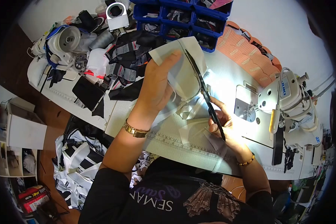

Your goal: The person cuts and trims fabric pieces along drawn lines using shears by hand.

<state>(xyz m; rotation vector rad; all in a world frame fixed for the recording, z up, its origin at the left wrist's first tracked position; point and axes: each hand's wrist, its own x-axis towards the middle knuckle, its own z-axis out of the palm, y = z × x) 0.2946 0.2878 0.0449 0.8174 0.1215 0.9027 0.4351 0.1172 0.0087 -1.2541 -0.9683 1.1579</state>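
My left hand (158, 84) is raised above the table and grips a pale, off-white fabric piece (181, 80), thumb on the near face. Black scissors (202, 86) are in my right hand (227, 125), its fingers closed about the handles. They are seen nearly edge-on, blades pointing up and away along the fabric's right side. Whether the blades are parted or touch the fabric I cannot tell. Below the fabric, thin white scraps (188, 111) lie on the table.
A sewing machine (283, 93) stands to the right under bright light, another machine (63, 43) at the left. Black labelled fabric pieces (125, 72) and a phone (89, 93) lie left of centre. Blue bins (147, 13) stand behind. A printed ruler (183, 142) runs along the front edge.
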